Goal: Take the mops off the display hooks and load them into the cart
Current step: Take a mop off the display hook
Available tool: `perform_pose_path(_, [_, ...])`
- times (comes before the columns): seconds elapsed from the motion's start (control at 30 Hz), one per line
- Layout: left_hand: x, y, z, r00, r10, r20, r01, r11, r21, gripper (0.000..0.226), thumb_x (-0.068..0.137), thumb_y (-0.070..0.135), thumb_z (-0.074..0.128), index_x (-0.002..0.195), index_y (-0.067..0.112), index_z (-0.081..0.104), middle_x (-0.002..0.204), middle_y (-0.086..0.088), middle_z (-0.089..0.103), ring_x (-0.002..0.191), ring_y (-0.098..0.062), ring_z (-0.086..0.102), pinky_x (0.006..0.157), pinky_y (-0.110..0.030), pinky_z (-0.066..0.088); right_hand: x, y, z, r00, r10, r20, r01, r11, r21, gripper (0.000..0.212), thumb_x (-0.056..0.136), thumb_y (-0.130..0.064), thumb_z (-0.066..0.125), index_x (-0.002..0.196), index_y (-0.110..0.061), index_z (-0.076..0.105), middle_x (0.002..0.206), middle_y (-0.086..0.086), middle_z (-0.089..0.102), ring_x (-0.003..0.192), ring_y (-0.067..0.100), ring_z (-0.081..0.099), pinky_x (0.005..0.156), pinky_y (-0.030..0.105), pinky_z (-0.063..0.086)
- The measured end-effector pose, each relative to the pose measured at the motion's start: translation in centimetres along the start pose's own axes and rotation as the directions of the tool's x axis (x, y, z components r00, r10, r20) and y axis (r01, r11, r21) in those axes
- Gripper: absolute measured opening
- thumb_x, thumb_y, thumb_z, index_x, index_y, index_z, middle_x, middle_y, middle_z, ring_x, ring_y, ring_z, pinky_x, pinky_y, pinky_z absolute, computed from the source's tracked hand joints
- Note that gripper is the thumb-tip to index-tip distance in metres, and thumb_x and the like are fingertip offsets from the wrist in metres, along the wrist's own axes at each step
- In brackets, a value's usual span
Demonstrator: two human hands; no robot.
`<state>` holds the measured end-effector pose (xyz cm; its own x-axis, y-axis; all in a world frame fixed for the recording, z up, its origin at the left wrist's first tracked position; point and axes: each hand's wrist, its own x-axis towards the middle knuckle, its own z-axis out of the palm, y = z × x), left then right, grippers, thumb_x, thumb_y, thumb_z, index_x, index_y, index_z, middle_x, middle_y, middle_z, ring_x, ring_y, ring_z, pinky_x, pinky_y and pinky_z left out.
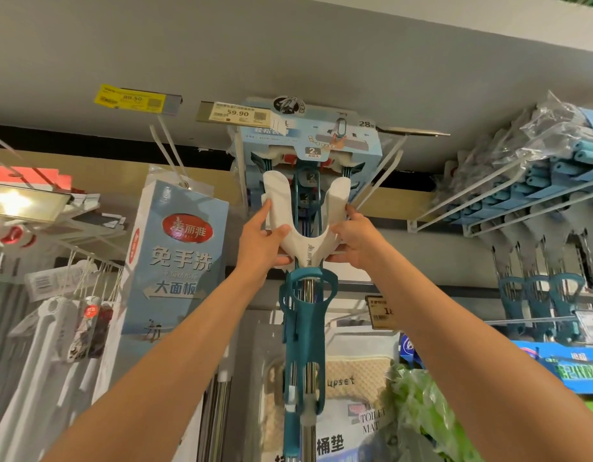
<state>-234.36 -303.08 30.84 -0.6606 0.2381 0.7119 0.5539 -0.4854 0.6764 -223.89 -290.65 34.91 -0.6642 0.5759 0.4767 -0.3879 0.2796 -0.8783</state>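
Two hands are up on the same mop (307, 241), one on each side of its white forked yoke. The left hand (261, 240) clasps the yoke's left arm, thumb laid across the front and fingers wrapped behind; the right hand (353, 240) grips the right arm of the fork in the same way, fingers curled round its edge. The yoke is a pale U shape with a printed logo at its neck. Just below the hands it runs into a teal plastic wringer frame (303, 328) around a bright metal pole that drops straight down between the forearms.

Above the hands the mop's head sits inside a light blue card sleeve (322, 141), hanging from white display hooks (385, 171) under the grey shelf. More of the same mops hang close behind it. A price tag reading 59.90 (236, 113) is fixed just up and left of the sleeve, with a yellow tag (131, 99) further left.

Left of the left hand hangs a tall blue mop box (178, 258), quite near the wrist. Well off to the right of the right hand, a rack of blue roller mops (535, 175) in plastic wrap juts outward. Below the right forearm lie green plastic wrap (422, 408) and a toilet mat pack (358, 381). Between box and rack, the space toward the viewer looks open.
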Motion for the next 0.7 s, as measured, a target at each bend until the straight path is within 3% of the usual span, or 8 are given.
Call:
perform_pose_path(0.2, [0.4,0.8,1.7,0.998,-0.047,0.030,0.047,0.999,0.005,0.070,0.098,0.007,0.060,0.154,0.039,0.033,0.148,-0.009,0.051,0.122,-0.036,0.061,0.075,-0.057,0.058,0.4,-0.4,-1.0,0.999,0.003,-0.041,-0.002,0.999,0.033,0.077,0.101,0.003,0.045,0.157,-0.041,0.019,0.143,0.009,0.050,0.109,0.036,0.056,0.074,0.057,0.052])
perform_pose_path(0.33, [0.1,0.1,1.8,0.999,-0.043,0.017,0.043,0.999,0.001,0.069,0.099,0.006,0.060,0.153,0.039,0.033,0.139,-0.012,0.058,0.116,-0.034,0.065,0.073,-0.056,0.058,0.1,0.0,-1.3,1.000,0.004,-0.013,-0.004,1.000,0.012,0.079,0.101,0.004,0.044,0.158,-0.042,0.015,0.146,0.010,0.047,0.112,0.038,0.057,0.073,0.056,0.053])
perform_pose_path(0.5, [-0.6,-0.5,1.1,1.000,-0.009,0.013,0.009,1.000,0.009,0.069,0.099,0.006,0.060,0.153,0.041,0.034,0.149,-0.009,0.051,0.117,-0.035,0.064,0.070,-0.052,0.060,-0.3,0.5,-1.3,0.999,0.023,0.044,-0.022,1.000,-0.019,0.080,0.101,0.005,0.043,0.158,-0.042,0.012,0.151,0.012,0.042,0.118,0.041,0.056,0.067,0.053,0.053])
perform_pose_path(0.7, [-0.9,-0.7,1.1,1.000,-0.008,0.015,0.008,0.999,0.054,0.070,0.100,0.008,0.058,0.155,0.040,0.029,0.148,-0.010,0.053,0.119,-0.034,0.063,0.072,-0.051,0.060,-0.2,0.1,-1.4,0.998,0.044,0.046,-0.041,0.996,-0.073,0.082,0.100,0.009,0.042,0.158,-0.041,0.013,0.150,0.014,0.043,0.118,0.041,0.056,0.079,0.056,0.053])
